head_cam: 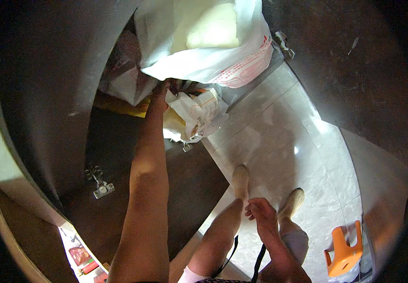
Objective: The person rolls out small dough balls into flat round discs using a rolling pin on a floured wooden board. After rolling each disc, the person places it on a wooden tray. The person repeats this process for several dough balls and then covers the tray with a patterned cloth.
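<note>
My left arm stretches up into a dark cabinet, and my left hand (167, 92) is among the bags there. Its fingers are mostly hidden beneath the low edge of a large white plastic bag (175, 65) with red print. Something pale shows inside that bag. Right beside the hand is a smaller crumpled white printed bag (202, 111), with a yellow package (136, 109) on the other side. My right hand (263, 214) hangs in front of my legs with its fingers loosely curled, apart from the bags, and nothing shows in it.
Dark cabinet doors stand swung out on the left (58, 88) and right (345, 70). A metal hinge (103, 189) juts out at the left. An orange plastic stool (345, 251) is on the tiled floor (267, 131) at lower right. Black straps (260, 260) dangle near my right forearm.
</note>
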`<action>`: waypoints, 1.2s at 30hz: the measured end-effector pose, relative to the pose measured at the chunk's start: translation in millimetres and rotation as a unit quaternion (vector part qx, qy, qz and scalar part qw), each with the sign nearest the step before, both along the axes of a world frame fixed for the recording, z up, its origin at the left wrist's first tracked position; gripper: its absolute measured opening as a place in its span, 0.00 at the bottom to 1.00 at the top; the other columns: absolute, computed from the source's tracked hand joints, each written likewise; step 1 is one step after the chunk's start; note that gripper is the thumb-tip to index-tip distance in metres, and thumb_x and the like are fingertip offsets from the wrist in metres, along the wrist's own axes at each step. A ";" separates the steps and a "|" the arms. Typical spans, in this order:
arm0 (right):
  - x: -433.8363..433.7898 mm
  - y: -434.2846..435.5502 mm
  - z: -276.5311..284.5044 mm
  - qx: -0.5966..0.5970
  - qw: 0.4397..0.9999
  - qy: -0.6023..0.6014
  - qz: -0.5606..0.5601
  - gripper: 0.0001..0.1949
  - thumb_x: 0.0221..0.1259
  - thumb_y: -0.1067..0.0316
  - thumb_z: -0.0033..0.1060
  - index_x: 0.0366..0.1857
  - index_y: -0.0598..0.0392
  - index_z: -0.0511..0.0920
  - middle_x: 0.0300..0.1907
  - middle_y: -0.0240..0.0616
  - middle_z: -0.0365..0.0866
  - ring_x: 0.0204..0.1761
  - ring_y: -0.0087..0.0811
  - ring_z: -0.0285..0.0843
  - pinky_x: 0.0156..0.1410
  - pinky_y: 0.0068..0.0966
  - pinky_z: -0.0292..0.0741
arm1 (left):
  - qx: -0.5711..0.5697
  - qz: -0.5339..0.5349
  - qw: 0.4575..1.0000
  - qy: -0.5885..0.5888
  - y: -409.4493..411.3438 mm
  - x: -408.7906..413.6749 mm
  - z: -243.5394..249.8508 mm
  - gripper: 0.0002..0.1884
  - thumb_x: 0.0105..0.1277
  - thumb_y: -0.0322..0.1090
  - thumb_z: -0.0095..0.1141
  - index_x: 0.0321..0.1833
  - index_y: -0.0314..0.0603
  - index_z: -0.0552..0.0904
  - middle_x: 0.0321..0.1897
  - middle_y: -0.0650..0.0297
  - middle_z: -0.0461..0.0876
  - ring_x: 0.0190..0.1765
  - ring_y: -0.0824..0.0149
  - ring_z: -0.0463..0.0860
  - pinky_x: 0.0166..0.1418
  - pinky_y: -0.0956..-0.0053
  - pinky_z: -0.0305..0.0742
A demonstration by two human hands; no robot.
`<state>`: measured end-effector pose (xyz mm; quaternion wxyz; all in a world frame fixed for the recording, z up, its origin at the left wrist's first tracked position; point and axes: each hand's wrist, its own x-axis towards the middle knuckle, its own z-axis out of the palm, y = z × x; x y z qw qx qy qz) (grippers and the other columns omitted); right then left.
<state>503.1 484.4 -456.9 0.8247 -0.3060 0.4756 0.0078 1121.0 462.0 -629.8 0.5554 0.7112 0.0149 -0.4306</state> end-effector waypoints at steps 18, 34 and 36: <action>1.5 -30.6 -13.5 -0.008 0.999 -0.016 -0.044 0.10 0.81 0.62 0.54 0.54 0.55 0.79 0.41 0.35 0.87 0.42 0.26 0.85 0.47 0.26 0.80 | 0.061 0.077 0.991 -0.087 -1.5 -37.1 1.1 0.22 0.75 0.46 0.58 0.64 0.37 0.79 0.58 0.53 0.82 0.60 0.55 0.80 0.67 0.59 0.75; -23.6 42.8 -56.1 -0.119 0.992 0.008 0.032 0.09 0.76 0.63 0.58 0.48 0.57 0.79 0.39 0.39 0.86 0.40 0.34 0.86 0.46 0.32 0.80 | 0.154 0.094 0.756 -0.629 -33.0 -173.5 227.1 0.20 0.78 0.37 0.58 0.65 0.30 0.77 0.61 0.47 0.81 0.62 0.53 0.82 0.68 0.60 0.77; -37.0 56.3 -59.9 -0.224 0.973 0.021 0.049 0.09 0.75 0.65 0.59 0.48 0.58 0.79 0.40 0.43 0.85 0.41 0.39 0.86 0.47 0.34 0.81 | 0.089 0.145 0.814 -0.555 -33.3 -234.5 263.5 0.18 0.76 0.36 0.61 0.61 0.29 0.77 0.57 0.48 0.83 0.58 0.57 0.83 0.64 0.60 0.79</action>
